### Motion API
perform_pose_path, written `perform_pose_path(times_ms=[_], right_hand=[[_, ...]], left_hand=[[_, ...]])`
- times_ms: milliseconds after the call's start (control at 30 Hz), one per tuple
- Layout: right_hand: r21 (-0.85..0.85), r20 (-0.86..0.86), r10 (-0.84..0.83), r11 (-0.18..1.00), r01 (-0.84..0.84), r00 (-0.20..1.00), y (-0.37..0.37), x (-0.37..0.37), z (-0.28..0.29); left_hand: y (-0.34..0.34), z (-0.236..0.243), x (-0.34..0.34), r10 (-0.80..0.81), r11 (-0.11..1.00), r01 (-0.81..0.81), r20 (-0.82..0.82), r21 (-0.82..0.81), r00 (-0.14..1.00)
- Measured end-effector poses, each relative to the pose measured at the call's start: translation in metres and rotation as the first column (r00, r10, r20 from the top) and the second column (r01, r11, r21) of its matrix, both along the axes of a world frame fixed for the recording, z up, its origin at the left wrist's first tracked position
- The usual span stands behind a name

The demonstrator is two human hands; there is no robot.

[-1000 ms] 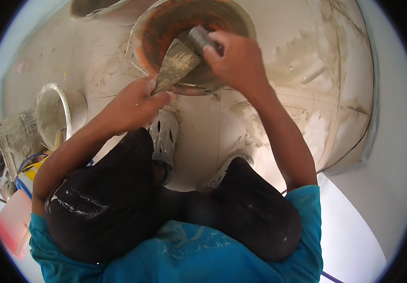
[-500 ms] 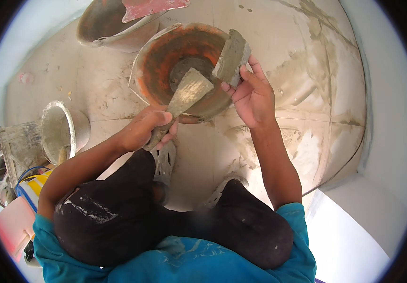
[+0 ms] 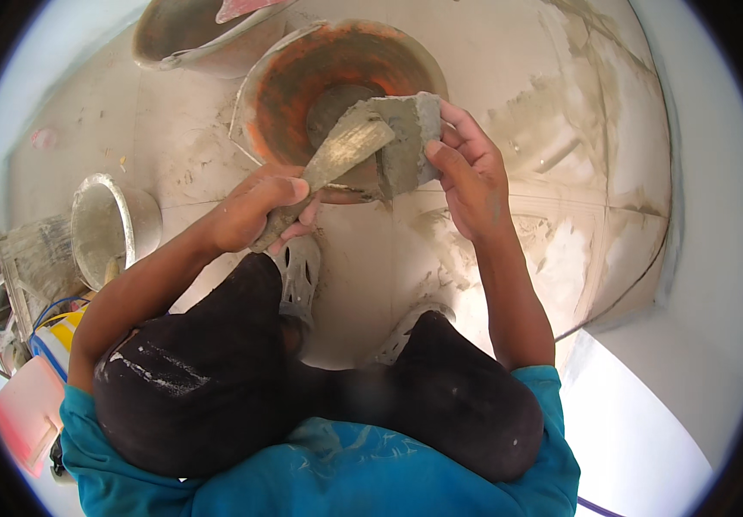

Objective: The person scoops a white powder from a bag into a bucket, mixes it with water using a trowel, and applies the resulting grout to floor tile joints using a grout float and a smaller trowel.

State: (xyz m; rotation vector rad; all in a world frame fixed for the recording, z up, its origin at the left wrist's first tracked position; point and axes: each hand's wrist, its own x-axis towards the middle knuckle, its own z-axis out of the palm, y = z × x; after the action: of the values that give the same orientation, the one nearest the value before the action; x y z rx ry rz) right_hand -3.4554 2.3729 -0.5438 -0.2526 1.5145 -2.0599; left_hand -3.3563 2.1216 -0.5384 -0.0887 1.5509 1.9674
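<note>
The left hand (image 3: 255, 211) is closed around the handle of a mortar-caked putty knife (image 3: 350, 145), thumb laid along the top. Its blade points up and rightward, the tip overlapping the left part of a flat rectangular plate (image 3: 410, 146); whether the two press together I cannot tell. The plate, smeared with wet grey mortar, is over the near right side of an orange-stained basin (image 3: 275, 95). The right hand (image 3: 475, 168) is partly open, pinching the plate's right edge between thumb and fingers.

Working blade against plate looks best done with the knife at a low angle, its edge flat to the face and strokes running leftward, away from the right fingertips. A firm grip on the plate's edge should stop it twisting, and staying over the basin lets loose mortar drop inside.

As for edges, the small bucket (image 3: 146, 215) stands left of the left forearm, and a larger tub (image 3: 216, 59) sits just beyond the basin's left rim. Tiled floor (image 3: 354, 276) shows between basin and knees, giving the wrists some room; rightward, more tile runs to the pale wall (image 3: 708, 172).
</note>
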Motion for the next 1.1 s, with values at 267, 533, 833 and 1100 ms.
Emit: perform_pose_path(times_ms=[267,533,833,1100], right_hand=[[0.172,-0.071,-0.034,0.984,0.046,0.997,0.027,0.005,-0.009],[-0.335,0.414,-0.242,0.856,0.394,0.877,-0.007,0.018,0.006],[-0.426,0.524,-0.16,0.801,0.42,0.837,-0.011,0.031,0.018],[-0.242,0.157,-0.324,0.903,0.354,0.933,0.013,0.022,0.019]], left_hand=[[-0.007,-0.002,-0.003,0.068,0.995,-0.064,-0.059,0.077,0.996],[0.018,-0.003,0.018,0.062,0.998,-0.064,-0.094,-0.022,0.994],[0.046,-0.003,0.0,0.06,0.998,-0.063,-0.145,-0.014,0.988],[0.037,0.006,-0.005,0.092,0.995,-0.08,-0.217,0.06,0.972]])
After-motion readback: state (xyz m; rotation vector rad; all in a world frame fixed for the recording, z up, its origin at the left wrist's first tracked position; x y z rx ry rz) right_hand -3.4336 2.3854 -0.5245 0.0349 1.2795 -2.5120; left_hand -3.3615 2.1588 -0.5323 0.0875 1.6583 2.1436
